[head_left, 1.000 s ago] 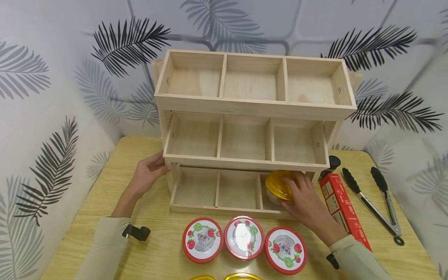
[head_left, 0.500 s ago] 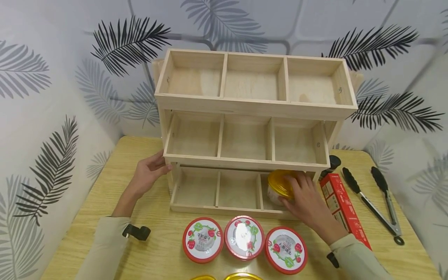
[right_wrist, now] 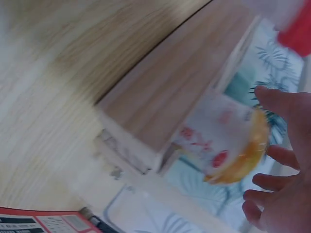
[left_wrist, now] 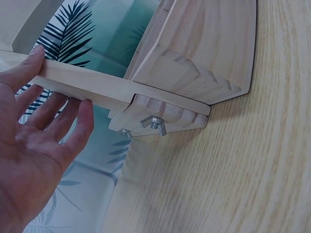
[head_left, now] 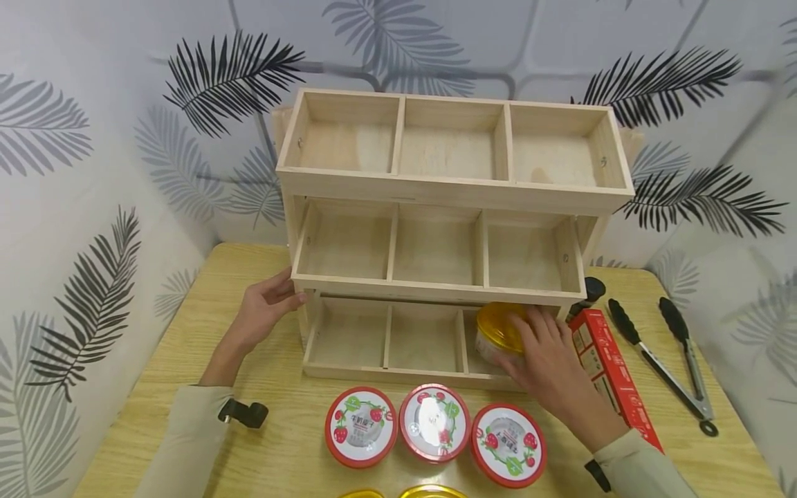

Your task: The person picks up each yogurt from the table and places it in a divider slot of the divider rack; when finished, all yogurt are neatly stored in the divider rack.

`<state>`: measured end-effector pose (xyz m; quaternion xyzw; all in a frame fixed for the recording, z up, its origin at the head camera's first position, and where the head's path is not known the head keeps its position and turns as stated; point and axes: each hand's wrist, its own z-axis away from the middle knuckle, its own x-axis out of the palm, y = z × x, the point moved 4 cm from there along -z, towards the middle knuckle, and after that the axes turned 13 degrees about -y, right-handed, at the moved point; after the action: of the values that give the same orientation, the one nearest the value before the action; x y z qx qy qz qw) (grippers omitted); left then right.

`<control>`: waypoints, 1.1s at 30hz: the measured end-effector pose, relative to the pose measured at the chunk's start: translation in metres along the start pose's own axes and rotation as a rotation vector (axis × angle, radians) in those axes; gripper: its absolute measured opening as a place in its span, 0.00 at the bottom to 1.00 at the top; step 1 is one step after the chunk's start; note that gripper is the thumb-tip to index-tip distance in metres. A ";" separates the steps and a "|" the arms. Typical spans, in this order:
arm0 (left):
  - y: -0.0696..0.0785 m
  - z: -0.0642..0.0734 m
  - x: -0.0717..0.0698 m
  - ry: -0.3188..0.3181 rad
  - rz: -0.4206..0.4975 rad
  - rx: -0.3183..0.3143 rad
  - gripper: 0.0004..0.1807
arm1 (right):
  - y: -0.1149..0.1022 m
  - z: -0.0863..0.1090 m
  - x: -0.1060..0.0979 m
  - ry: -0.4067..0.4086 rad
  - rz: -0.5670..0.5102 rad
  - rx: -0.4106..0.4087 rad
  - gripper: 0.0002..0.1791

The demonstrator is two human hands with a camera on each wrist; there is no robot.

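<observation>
A three-tier wooden rack (head_left: 454, 191), split into compartments, stands on the table. My left hand (head_left: 264, 311) holds its left side post (left_wrist: 87, 85), thumb on one face and fingers on the other. A tub with a yellow lid (head_left: 498, 326) sits in the bottom tier's right compartment. My right hand (head_left: 548, 360) is beside this tub. In the right wrist view, the fingers (right_wrist: 274, 182) are spread loosely, apart from the tub's printed white side (right_wrist: 216, 131).
Three red-rimmed tubs (head_left: 434, 423) stand in front of the rack, with yellow lids (head_left: 432, 492) at the lower frame edge. To the right lie a red box (head_left: 613, 373), tongs (head_left: 672, 373) and a black-capped object (head_left: 594, 288). A patterned backdrop (head_left: 436, 41) is behind.
The yellow-lidded tub has shifted slightly right and settled in the compartment. My right hand has let go of it and drawn slightly away. The left hand has stayed still.
</observation>
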<state>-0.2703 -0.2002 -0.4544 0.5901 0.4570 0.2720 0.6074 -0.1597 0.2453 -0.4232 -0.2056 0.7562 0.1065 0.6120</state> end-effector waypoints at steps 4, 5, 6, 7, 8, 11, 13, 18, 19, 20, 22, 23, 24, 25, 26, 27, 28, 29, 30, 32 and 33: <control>-0.001 0.000 -0.001 -0.002 0.006 0.010 0.36 | -0.014 0.010 -0.014 -0.042 -0.032 0.009 0.44; 0.000 0.000 -0.001 -0.003 0.005 0.012 0.36 | -0.017 0.012 -0.018 -0.047 -0.043 0.009 0.44; -0.001 0.000 -0.001 -0.002 0.005 0.012 0.36 | -0.020 0.015 -0.022 -0.051 -0.051 0.007 0.45; -0.001 0.000 -0.002 -0.002 0.005 0.012 0.36 | -0.023 0.018 -0.027 -0.049 -0.055 0.003 0.44; -0.001 0.001 -0.002 -0.003 0.002 0.011 0.36 | -0.026 0.021 -0.031 -0.044 -0.065 0.001 0.44; -0.001 0.002 -0.003 -0.003 0.003 0.007 0.36 | -0.035 0.029 -0.044 -0.014 -0.094 -0.017 0.45; -0.002 0.002 -0.003 -0.004 0.003 0.007 0.36 | -0.041 0.034 -0.051 -0.001 -0.108 -0.029 0.47; -0.002 0.002 -0.003 0.001 0.010 0.018 0.36 | -0.059 0.049 -0.058 -0.061 -0.146 -0.045 0.42; -0.002 0.002 -0.003 0.002 0.010 0.020 0.36 | -0.063 0.053 -0.058 -0.086 -0.161 -0.048 0.42; -0.002 0.002 -0.003 0.002 0.009 0.022 0.36 | -0.066 0.056 -0.058 -0.112 -0.173 -0.046 0.43; -0.002 0.002 -0.003 0.003 0.009 0.023 0.35 | -0.074 0.062 -0.056 -0.153 -0.192 -0.044 0.44; -0.002 0.002 -0.003 0.004 0.010 0.022 0.36 | -0.077 0.065 -0.056 -0.169 -0.203 -0.053 0.44; -0.002 0.002 -0.003 0.002 0.007 0.021 0.36 | -0.081 0.067 -0.055 -0.185 -0.213 -0.069 0.44; -0.002 0.002 -0.003 0.004 0.005 0.020 0.36 | -0.084 0.070 -0.055 -0.194 -0.228 -0.093 0.44; -0.003 0.002 -0.003 0.006 0.004 0.013 0.36 | -0.087 0.073 -0.054 -0.200 -0.237 -0.128 0.43; -0.004 0.002 -0.004 0.008 0.002 0.006 0.36 | -0.091 0.075 -0.052 -0.206 -0.245 -0.162 0.43; -0.003 0.003 -0.004 0.007 -0.002 0.001 0.36 | -0.094 0.077 -0.051 -0.212 -0.255 -0.200 0.42; -0.004 0.002 -0.004 0.008 -0.006 -0.007 0.36 | -0.097 0.080 -0.049 -0.223 -0.258 -0.229 0.42; -0.004 0.002 -0.004 0.006 -0.011 -0.011 0.36 | -0.100 0.083 -0.047 -0.231 -0.268 -0.258 0.41; -0.005 0.001 -0.004 0.007 -0.015 -0.014 0.35 | -0.106 0.087 -0.041 -0.235 -0.290 -0.318 0.39; -0.005 0.001 -0.004 0.004 -0.017 -0.013 0.35 | -0.109 0.089 -0.038 -0.239 -0.294 -0.336 0.37</control>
<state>-0.2725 -0.2047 -0.4581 0.5817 0.4614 0.2709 0.6126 -0.0272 0.1917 -0.3971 -0.3982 0.6121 0.1640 0.6633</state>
